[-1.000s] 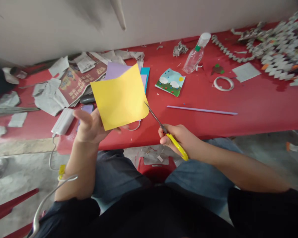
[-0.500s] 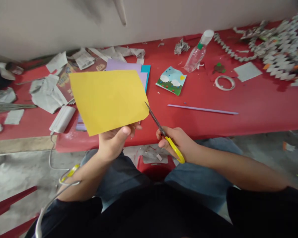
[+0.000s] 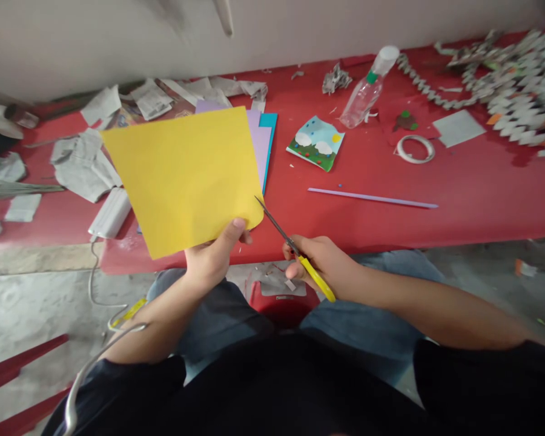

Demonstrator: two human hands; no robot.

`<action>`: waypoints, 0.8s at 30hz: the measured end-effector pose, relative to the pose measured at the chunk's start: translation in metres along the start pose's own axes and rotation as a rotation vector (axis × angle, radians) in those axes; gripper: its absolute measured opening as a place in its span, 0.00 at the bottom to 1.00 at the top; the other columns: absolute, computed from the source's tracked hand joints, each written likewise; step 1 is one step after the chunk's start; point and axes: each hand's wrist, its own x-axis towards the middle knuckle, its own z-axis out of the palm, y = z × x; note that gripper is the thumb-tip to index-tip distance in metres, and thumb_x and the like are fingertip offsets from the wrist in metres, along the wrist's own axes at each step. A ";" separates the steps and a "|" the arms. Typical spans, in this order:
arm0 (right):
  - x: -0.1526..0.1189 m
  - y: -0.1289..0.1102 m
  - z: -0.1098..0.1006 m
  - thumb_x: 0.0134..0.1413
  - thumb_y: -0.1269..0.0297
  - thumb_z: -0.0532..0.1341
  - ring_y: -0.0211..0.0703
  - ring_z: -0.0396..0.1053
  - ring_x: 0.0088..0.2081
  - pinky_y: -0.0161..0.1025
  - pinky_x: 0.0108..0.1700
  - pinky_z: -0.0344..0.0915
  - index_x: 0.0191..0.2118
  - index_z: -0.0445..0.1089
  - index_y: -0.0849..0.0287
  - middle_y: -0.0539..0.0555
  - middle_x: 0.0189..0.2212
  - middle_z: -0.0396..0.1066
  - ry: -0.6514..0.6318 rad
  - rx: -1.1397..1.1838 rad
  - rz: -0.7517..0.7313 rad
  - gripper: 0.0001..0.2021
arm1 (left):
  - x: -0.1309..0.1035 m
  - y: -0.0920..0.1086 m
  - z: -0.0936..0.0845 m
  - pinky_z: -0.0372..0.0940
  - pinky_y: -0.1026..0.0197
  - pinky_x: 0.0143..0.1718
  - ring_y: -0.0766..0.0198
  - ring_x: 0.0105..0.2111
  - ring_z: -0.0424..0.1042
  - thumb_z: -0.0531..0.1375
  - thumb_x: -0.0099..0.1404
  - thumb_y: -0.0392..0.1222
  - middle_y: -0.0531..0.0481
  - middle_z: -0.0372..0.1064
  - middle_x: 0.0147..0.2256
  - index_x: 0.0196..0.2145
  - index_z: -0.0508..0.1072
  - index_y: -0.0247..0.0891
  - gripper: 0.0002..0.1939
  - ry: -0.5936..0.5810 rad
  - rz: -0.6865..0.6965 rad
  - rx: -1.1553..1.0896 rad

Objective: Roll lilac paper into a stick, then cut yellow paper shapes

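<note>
A yellow sheet of paper (image 3: 184, 178) is pinched along its near edge by my left hand (image 3: 213, 257), thumb on top and fingers hidden underneath. Its corner closest to the scissors is rounded. In my right hand (image 3: 324, 260) are scissors (image 3: 315, 278) with yellow handles, my fingers wrapped round the grips. The blades look nearly closed, and their tips overlap the sheet's right edge just above the rounded corner. Under and behind the sheet lie lilac paper (image 3: 261, 145) and blue paper (image 3: 269, 120).
On the red table (image 3: 481, 200) are a painted card (image 3: 317, 144), a lilac paper strip (image 3: 372, 197), a clear bottle (image 3: 363, 97), a tape roll (image 3: 415, 149) and a folded-paper chain (image 3: 522, 97). A white power bank (image 3: 110, 213) with a cable and crumpled newspaper (image 3: 82, 163) lie left.
The yellow sheet has shifted left and tilted, and my left thumb now presses onto its face. The scissor tips have moved slightly left and down with the sheet's edge.
</note>
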 end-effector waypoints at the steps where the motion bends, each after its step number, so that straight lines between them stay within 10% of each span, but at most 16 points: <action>1: 0.000 0.000 0.000 0.66 0.52 0.68 0.34 0.59 0.24 0.32 0.28 0.56 0.39 0.64 0.55 0.43 0.23 0.65 -0.006 0.011 0.003 0.15 | 0.001 0.002 0.000 0.73 0.60 0.23 0.64 0.24 0.74 0.73 0.64 0.46 0.51 0.75 0.26 0.30 0.77 0.38 0.12 0.015 0.001 -0.024; 9: -0.001 0.000 0.003 0.63 0.48 0.70 0.35 0.62 0.24 0.34 0.30 0.60 0.38 0.64 0.55 0.45 0.24 0.70 -0.039 0.078 0.060 0.19 | 0.011 0.012 0.000 0.70 0.63 0.20 0.65 0.26 0.73 0.77 0.59 0.45 0.51 0.78 0.35 0.42 0.78 0.44 0.16 0.128 0.042 -0.125; 15: -0.003 0.000 0.005 0.65 0.47 0.68 0.38 0.67 0.25 0.35 0.30 0.59 0.40 0.64 0.54 0.45 0.24 0.71 -0.071 0.101 0.070 0.18 | 0.019 0.006 -0.002 0.79 0.59 0.42 0.61 0.42 0.80 0.77 0.61 0.44 0.50 0.78 0.44 0.49 0.78 0.49 0.20 0.161 0.190 -0.130; 24: -0.006 0.002 0.003 0.55 0.49 0.76 0.34 0.55 0.26 0.33 0.28 0.53 0.40 0.66 0.56 0.42 0.23 0.63 -0.047 0.044 0.030 0.22 | 0.017 0.003 -0.006 0.80 0.58 0.40 0.60 0.42 0.81 0.75 0.63 0.48 0.48 0.79 0.46 0.53 0.72 0.48 0.25 0.156 0.241 0.015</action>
